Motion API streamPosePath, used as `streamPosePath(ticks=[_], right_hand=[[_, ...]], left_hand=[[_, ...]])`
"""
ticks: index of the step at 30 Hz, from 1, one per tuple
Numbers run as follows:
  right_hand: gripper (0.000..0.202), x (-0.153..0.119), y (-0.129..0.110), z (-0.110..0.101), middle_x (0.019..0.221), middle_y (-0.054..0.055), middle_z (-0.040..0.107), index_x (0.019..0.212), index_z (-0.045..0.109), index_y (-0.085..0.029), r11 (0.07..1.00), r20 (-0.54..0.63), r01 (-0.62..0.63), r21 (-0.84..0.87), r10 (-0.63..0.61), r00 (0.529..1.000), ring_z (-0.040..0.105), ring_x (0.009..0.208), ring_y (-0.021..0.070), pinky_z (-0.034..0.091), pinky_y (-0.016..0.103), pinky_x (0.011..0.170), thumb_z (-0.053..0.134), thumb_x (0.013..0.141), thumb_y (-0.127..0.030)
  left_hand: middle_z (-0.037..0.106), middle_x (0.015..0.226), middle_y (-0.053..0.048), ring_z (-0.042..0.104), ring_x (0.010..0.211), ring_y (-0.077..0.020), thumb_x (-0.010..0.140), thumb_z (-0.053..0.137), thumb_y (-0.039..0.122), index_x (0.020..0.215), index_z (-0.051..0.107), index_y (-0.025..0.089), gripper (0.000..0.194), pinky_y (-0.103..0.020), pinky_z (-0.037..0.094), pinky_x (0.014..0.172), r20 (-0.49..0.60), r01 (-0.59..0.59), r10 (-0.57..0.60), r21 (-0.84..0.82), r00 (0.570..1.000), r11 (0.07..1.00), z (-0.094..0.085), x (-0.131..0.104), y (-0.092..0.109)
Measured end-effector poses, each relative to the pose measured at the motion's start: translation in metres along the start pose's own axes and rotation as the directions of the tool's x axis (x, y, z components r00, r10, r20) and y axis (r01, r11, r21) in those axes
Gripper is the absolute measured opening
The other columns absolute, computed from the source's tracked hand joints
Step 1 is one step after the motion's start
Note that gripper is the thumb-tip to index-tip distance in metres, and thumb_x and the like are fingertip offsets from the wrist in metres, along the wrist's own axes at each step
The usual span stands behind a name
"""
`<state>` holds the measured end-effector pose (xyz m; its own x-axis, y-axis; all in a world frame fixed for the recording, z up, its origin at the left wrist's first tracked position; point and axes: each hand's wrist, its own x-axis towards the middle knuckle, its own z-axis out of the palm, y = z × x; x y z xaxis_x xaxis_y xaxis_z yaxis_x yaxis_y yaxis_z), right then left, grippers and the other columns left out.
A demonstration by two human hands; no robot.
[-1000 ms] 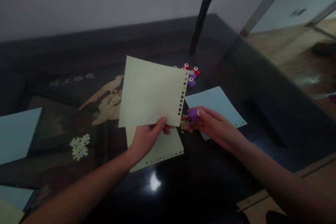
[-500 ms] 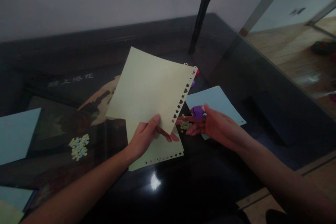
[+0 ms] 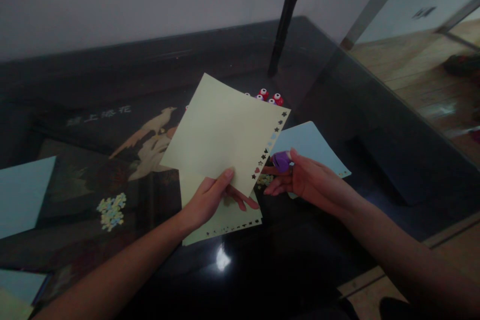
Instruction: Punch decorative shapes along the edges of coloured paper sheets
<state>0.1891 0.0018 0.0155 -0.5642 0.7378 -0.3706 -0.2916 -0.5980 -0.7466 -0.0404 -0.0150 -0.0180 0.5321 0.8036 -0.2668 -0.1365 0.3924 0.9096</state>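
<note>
My left hand (image 3: 210, 197) grips a pale yellow sheet (image 3: 225, 130) by its lower edge, thumb on top. Small star and heart holes run down the sheet's right edge. My right hand (image 3: 300, 172) holds a small purple punch (image 3: 282, 161) between thumb and fingers, beside that edge. Under the left hand more yellow sheets (image 3: 217, 227) lie on the table, with holes along their near edge. A light blue sheet (image 3: 315, 142) lies behind the right hand. Small paper cut-outs (image 3: 265, 180) are partly hidden by the right fingers.
A pile of paper cut-outs (image 3: 111, 211) lies left on the dark glossy table (image 3: 150, 280). Blue sheets (image 3: 24, 195) are at the far left. Red punches (image 3: 277, 98) stand behind the held sheet. A dark post (image 3: 287, 20) rises at the back, and a dark flat object (image 3: 390, 165) lies right.
The held yellow sheet has shifted right and slightly down, its upper right corner now lower. More red punches show behind it. The right hand with the purple punch has hardly moved.
</note>
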Motion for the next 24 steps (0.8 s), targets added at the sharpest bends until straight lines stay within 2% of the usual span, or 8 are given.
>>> streamPosePath(ticks=[8, 11, 16, 20, 22, 24], right_hand=[[0.038, 0.0, -0.001, 0.003, 0.11, 0.012, 0.07, 0.091, 0.063, -0.018, 0.999, -0.092, 0.031, -0.042, -0.035, 0.995, 0.07, 0.075, 0.0176, 0.052, 0.034, 0.074, 0.041, 0.094, -0.049], [0.031, 0.0, -0.003, 0.004, 0.108, 0.011, 0.07, 0.09, 0.061, -0.019, 0.993, -0.161, 0.098, -0.068, -0.108, 0.981, 0.068, 0.074, 0.0177, 0.051, 0.036, 0.074, 0.045, 0.093, -0.045], [0.023, 0.001, -0.007, 0.004, 0.097, 0.007, 0.068, 0.091, 0.067, -0.018, 0.96, -0.282, 0.232, -0.154, -0.268, 0.921, 0.06, 0.071, 0.0141, 0.047, 0.031, 0.067, 0.055, 0.088, -0.037], [0.022, 0.004, -0.008, 0.001, 0.088, 0.004, 0.065, 0.099, 0.07, -0.02, 0.949, -0.3, 0.26, -0.181, -0.305, 0.904, 0.054, 0.066, 0.0113, 0.042, 0.027, 0.061, 0.06, 0.085, -0.034], [0.024, 0.005, -0.007, -0.001, 0.09, 0.003, 0.065, 0.105, 0.069, -0.023, 0.948, -0.292, 0.269, -0.171, -0.309, 0.905, 0.055, 0.067, 0.0113, 0.043, 0.028, 0.063, 0.062, 0.084, -0.033], [0.025, 0.006, -0.006, -0.003, 0.093, 0.003, 0.065, 0.106, 0.068, -0.024, 0.948, -0.278, 0.275, -0.158, -0.31, 0.909, 0.057, 0.07, 0.0122, 0.045, 0.03, 0.067, 0.064, 0.083, -0.032]], left_hand=[[0.075, 0.078, -0.016, 0.069, 0.066, -0.0227, 0.095, 0.033, 0.047, 0.111, 0.064, 0.006, 0.054, -0.032, 0.049, 0.06, -0.035, -0.009, 0.008, -0.031, 0.999, 0.999, 0.001, 0.001, 0.005], [0.074, 0.076, -0.017, 0.069, 0.064, -0.0227, 0.094, 0.035, 0.047, 0.102, 0.067, 0.005, 0.053, -0.033, 0.049, 0.06, -0.078, -0.014, 0.009, -0.065, 0.997, 0.998, 0.003, 0.002, 0.008], [0.074, 0.093, -0.017, 0.069, 0.06, -0.0194, 0.092, 0.041, 0.042, 0.096, 0.067, 0.009, 0.043, -0.031, 0.049, 0.058, -0.164, -0.087, 0.07, -0.101, 0.984, 0.991, 0.006, 0.004, 0.011], [0.074, 0.093, -0.016, 0.067, 0.056, -0.0177, 0.09, 0.047, 0.043, 0.089, 0.068, 0.009, 0.04, -0.031, 0.05, 0.059, -0.189, -0.108, 0.085, -0.115, 0.978, 0.987, 0.007, 0.005, 0.012], [0.074, 0.093, -0.016, 0.067, 0.055, -0.017, 0.088, 0.051, 0.043, 0.09, 0.068, 0.008, 0.039, -0.031, 0.051, 0.059, -0.204, -0.103, 0.074, -0.135, 0.976, 0.985, 0.007, 0.006, 0.013], [0.074, 0.084, -0.016, 0.067, 0.056, -0.0173, 0.086, 0.054, 0.043, 0.09, 0.068, 0.005, 0.041, -0.031, 0.051, 0.06, -0.202, -0.088, 0.056, -0.149, 0.978, 0.985, 0.007, 0.007, 0.013]])
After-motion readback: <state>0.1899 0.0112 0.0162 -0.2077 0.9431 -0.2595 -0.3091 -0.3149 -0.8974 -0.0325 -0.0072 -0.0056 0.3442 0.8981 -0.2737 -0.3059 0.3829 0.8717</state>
